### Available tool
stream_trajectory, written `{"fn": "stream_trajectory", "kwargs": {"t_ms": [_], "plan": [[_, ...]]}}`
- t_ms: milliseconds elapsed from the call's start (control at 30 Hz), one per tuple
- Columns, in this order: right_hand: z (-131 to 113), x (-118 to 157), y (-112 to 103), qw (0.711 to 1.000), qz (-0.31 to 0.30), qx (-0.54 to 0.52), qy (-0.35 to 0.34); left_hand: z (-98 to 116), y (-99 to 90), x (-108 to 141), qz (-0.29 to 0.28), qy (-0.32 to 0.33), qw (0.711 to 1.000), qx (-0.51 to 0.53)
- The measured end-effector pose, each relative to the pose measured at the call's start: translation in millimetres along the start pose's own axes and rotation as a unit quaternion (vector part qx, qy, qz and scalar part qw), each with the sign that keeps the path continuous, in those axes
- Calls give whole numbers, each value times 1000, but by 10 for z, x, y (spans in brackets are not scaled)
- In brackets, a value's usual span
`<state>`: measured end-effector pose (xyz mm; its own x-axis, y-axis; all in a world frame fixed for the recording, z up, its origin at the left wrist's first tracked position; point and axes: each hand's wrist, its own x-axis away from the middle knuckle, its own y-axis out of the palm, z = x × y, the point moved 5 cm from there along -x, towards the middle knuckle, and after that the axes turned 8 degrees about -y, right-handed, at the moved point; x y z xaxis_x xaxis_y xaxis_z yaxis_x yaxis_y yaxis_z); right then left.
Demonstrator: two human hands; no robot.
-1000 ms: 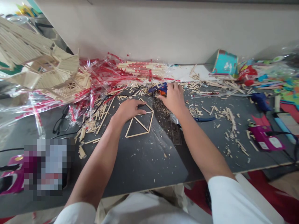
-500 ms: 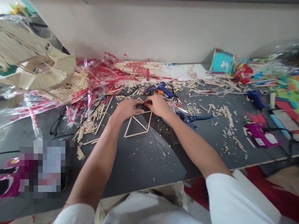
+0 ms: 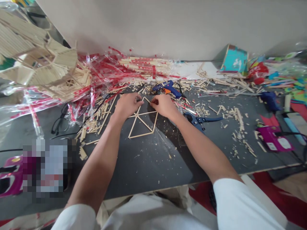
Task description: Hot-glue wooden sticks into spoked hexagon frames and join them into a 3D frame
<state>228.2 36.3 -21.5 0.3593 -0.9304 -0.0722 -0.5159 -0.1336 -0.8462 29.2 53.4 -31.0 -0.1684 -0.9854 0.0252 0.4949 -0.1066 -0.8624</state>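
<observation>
A flat frame of thin wooden sticks [image 3: 141, 135], joined into triangles around a hub, lies on the dark table. My left hand [image 3: 127, 105] is at its upper left, thumb and forefinger curled together at a stick near the top. Opposite it, my right hand [image 3: 164, 104] pinches the lower end of a short slanting wooden stick [image 3: 147, 100]. The two sticks almost meet at the top, between my hands. My left hand covers part of the frame's left side. A blue glue gun [image 3: 168, 88] lies just behind my right hand.
Blue-handled cutters [image 3: 201, 119] lie right of my right forearm. Stick scraps [image 3: 237, 119] litter the table. Red-and-clear wrappers [image 3: 105, 70] pile up behind, beside a large stick model [image 3: 43, 70]. A magenta device [image 3: 274, 138] sits at right, another [image 3: 11, 175] at left.
My hands have moved slightly apart, uncovering the frame's hub and the two upper sticks. The left thumb and forefinger have drawn closer together. The view has shifted a little.
</observation>
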Motion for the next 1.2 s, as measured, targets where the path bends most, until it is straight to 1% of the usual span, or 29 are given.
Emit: {"fn": "stream_trajectory", "kwargs": {"t_ms": [33, 100, 333, 633, 833, 1200], "plan": [[0, -3, 3, 1000, 1, 0, -1, -13, -2, 1, 10, -13, 1000, -5], [3, -6, 7, 1000, 3, 0, -2, -11, 5, 6, 11, -26, 1000, -5], [10, -14, 13, 1000, 8, -3, -5, 59, -12, 29, 2, -37, 999, 11], [38, -24, 42, 1000, 16, 3, -3, 33, 5, 24, 3, -15, 1000, 15], [35, -25, 44, 1000, 15, 3, -8, 4, 31, 2, 14, -2, 1000, 19], [27, -24, 34, 1000, 11, -9, -8, -14, 37, 3, 12, -2, 1000, 21]]}}
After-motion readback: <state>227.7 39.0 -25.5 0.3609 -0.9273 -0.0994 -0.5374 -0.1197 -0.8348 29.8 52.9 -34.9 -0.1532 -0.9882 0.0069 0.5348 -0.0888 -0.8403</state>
